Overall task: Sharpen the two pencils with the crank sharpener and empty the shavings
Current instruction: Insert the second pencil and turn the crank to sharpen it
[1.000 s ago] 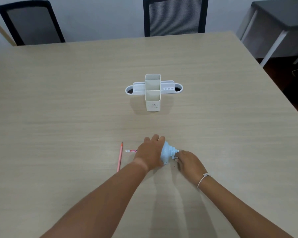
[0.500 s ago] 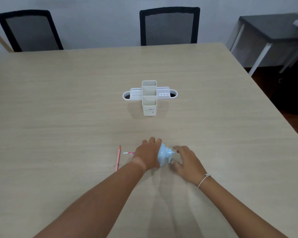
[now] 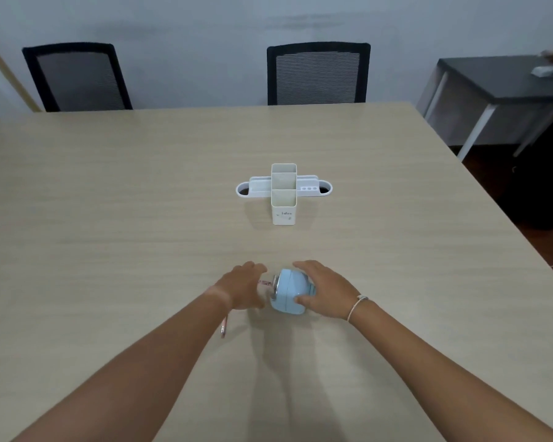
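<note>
I am cupping the round blue sharpener (image 3: 289,295) on the table (image 3: 109,218) with my right hand (image 3: 324,290), fingers spread around it, while a pencil (image 3: 263,282) is pointing sideways into its left face, right beside my loosely curled left hand (image 3: 241,287).

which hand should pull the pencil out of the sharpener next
Probably left. The left hand sits beside the short pencil sticking out of the sharpener, while the right hand is clasped on the sharpener body, steadying it.
</note>
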Demonstrator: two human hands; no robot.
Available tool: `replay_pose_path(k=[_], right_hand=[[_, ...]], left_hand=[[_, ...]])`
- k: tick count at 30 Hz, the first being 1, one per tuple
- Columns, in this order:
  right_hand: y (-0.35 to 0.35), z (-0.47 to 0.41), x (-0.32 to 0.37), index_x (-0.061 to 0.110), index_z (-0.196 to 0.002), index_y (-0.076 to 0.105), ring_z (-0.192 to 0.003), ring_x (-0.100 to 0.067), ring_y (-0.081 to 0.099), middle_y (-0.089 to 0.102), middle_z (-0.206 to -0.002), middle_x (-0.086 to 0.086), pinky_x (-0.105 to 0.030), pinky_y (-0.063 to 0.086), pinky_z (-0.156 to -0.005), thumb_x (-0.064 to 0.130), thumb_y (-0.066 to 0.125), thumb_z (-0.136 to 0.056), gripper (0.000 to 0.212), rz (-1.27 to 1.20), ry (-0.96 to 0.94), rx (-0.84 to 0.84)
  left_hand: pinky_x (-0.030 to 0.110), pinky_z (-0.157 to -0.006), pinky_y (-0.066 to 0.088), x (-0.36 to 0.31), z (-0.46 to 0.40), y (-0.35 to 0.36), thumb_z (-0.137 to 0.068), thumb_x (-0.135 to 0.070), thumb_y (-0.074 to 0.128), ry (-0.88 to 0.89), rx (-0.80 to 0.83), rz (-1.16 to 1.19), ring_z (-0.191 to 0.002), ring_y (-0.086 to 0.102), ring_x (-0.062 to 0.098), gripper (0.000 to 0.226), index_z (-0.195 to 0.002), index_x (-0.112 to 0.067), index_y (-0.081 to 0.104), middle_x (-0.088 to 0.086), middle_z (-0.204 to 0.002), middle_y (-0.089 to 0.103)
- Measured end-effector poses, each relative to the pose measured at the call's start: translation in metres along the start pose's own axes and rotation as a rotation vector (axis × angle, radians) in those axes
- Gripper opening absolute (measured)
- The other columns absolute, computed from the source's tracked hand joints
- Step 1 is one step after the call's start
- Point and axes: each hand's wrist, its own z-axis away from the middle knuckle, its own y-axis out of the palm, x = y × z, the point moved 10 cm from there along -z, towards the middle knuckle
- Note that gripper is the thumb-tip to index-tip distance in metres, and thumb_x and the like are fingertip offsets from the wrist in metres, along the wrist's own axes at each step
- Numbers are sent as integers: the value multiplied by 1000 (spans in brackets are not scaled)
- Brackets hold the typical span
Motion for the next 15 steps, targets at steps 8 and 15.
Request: replay_pose_path(k=[8,15], right_hand=[[13,-10,8,23,-136,33,-119,-23,46,43,-136,-1,-34,41,-94,31,68,-75,70,44,34,69],[12,-12,11,20,-136,34,-122,-23,45,43,-137,-3,-32,38,-97,25,67,-78,66,58,9,88]], left_hand=[[31,-95,39,14,6,-10,-93,-21,48,60,-129,-3,-116,51,22,28,-118,-20,61,5,-119,60],[31,-88,40,12,9,-12,-96,-22,46,103,-182,-12,-111,55,23,28,-116,-17,65,7,-113,65]])
